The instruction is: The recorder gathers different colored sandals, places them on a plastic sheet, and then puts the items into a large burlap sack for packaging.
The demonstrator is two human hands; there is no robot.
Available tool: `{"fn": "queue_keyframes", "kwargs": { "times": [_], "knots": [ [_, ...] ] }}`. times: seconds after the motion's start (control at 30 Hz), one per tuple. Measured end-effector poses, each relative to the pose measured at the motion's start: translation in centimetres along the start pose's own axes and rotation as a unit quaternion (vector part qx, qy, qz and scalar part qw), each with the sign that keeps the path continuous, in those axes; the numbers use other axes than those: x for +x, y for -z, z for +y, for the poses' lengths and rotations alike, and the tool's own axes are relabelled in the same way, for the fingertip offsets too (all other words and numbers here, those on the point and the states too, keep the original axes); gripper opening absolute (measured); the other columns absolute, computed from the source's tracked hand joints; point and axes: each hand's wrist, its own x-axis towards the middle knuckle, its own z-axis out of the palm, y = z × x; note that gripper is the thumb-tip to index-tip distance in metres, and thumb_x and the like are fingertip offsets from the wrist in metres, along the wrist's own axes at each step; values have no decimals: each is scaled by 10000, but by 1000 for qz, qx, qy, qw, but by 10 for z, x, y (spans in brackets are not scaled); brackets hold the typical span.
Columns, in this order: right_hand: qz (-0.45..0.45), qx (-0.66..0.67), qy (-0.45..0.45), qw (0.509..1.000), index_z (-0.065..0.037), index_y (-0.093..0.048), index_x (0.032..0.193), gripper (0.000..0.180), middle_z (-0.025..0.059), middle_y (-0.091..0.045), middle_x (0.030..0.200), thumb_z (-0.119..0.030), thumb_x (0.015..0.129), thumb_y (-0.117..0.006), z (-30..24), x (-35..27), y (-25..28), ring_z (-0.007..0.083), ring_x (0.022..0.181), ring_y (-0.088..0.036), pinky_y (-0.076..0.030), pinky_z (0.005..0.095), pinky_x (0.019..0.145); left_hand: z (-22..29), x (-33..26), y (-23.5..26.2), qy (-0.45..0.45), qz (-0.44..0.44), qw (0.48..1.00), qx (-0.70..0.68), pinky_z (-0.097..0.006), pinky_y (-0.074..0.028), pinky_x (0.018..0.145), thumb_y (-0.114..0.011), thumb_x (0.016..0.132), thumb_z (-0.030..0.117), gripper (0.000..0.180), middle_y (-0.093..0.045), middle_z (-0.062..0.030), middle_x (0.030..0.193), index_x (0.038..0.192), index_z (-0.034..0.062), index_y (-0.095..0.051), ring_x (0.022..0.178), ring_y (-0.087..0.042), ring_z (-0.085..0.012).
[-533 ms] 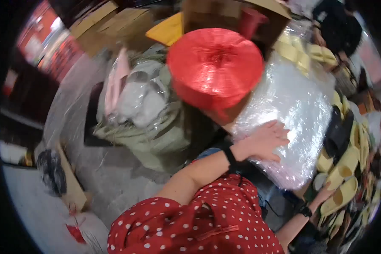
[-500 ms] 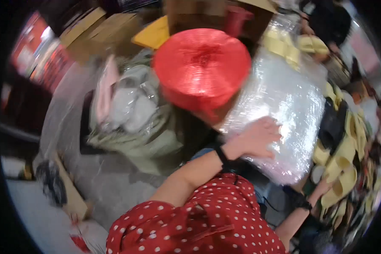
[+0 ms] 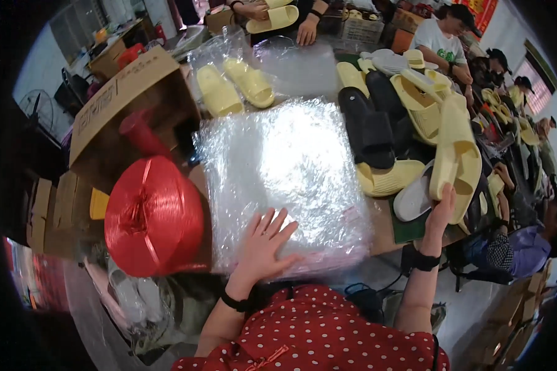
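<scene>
A brown table [image 3: 384, 232] fills the middle of the frame. On it, in the centre, lies a thick, shiny stack of clear plastic bags [image 3: 300, 161]. A cardboard box [image 3: 127, 102] stands tilted at the upper left, its open side facing the lower right. Below it, at the left, a large red roll of plastic twine [image 3: 158, 216] sits just beside the stack. At the upper middle, a pair of yellow slippers in a clear bag [image 3: 220, 93] lies beyond the stack.

Right of centre, black slippers [image 3: 366, 127] lie among other footwear. In front of this pile, a yellow slipper [image 3: 457, 148] stands tilted, toe upward, its lower end grasped by the right hand [image 3: 440, 213]. The left hand [image 3: 266, 244] lies palm down on the stack's near part, fingers spread, clenching nothing. A grey slipper [image 3: 413, 196] rests just left of the right hand. At the top edge, a co-worker's hand [image 3: 252, 10] holds another yellow slipper [image 3: 272, 20].
</scene>
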Motion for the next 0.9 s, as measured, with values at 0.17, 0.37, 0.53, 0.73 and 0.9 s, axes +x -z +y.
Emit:
{"fn": "queue_keyframes", "kwargs": {
  "times": [0.17,0.37,0.53,0.73,0.9],
  "knots": [
    [6,118,83,989,14,-514,1232,339,77,-595,1103,-238,1005,-496,-70,-14,-24,147,957,-590,-474,276,810,0,3,12,0,-45,999,-4,-517,-188,1153,-715,769,527,728,-341,-91,1538,1389,208,-508,1407,-300,-358],
    [-68,-205,238,947,60,-503,1307,394,199,-540,1306,-93,944,-524,-113,-46,-42,272,1148,-551,-440,372,967,1,16,25,-7,-96,995,15,-521,-228,1140,-739,751,503,735,-351,-85,1529,1391,236,-495,1401,-310,-354],
    [-375,91,-76,919,-5,-521,1214,321,56,-636,980,-161,935,-553,-139,-87,-133,85,870,-583,-451,245,728,-5,19,29,-4,-114,993,37,-518,-241,1136,-701,765,553,702,-402,-90,1487,1354,209,-532,1372,-353,-330],
    [-463,-329,-35,822,-107,-539,1231,329,120,-671,771,-256,938,-561,-66,-98,-175,270,681,-670,-526,355,645,-15,27,6,-24,-78,997,-16,-556,-253,1114,-734,737,551,616,-569,-102,1234,1152,104,-647,1218,-461,-345],
    [-440,-247,-6,863,-98,-578,1203,339,161,-663,1010,-274,913,-557,0,-120,-182,359,869,-648,-511,470,744,-20,17,8,-8,-112,993,31,-623,-251,1078,-737,728,514,652,-527,-137,1323,1214,96,-620,1291,-404,-379]
  ]
}}
